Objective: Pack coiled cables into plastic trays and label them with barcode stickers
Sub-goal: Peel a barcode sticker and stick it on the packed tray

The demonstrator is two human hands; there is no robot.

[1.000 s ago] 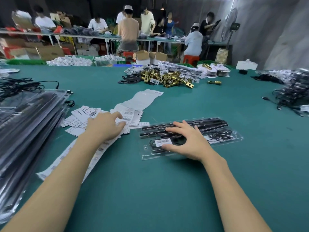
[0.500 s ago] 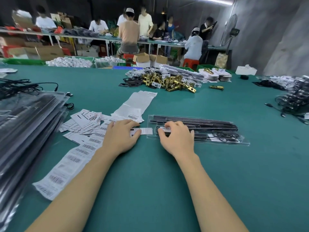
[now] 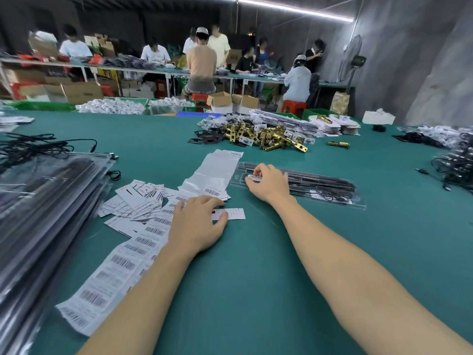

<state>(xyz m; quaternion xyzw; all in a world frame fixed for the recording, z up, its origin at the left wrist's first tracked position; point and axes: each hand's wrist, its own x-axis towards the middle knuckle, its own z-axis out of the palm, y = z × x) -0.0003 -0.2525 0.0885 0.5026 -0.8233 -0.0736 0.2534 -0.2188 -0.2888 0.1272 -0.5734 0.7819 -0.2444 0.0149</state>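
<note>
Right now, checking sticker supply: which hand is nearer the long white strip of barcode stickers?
Left. The left hand rests beside the barcode sticker strip; the right hand is on the clear plastic tray.

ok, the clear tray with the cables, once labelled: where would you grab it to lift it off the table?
Probably the right short end of the clear tray: its flat rim sticks out past the cables, with bare table around it. Come from the right, thumb on top, fingers slid under. The right hand covers the left end, holding a barcode sticker; the left hand is on the label strips.
</note>
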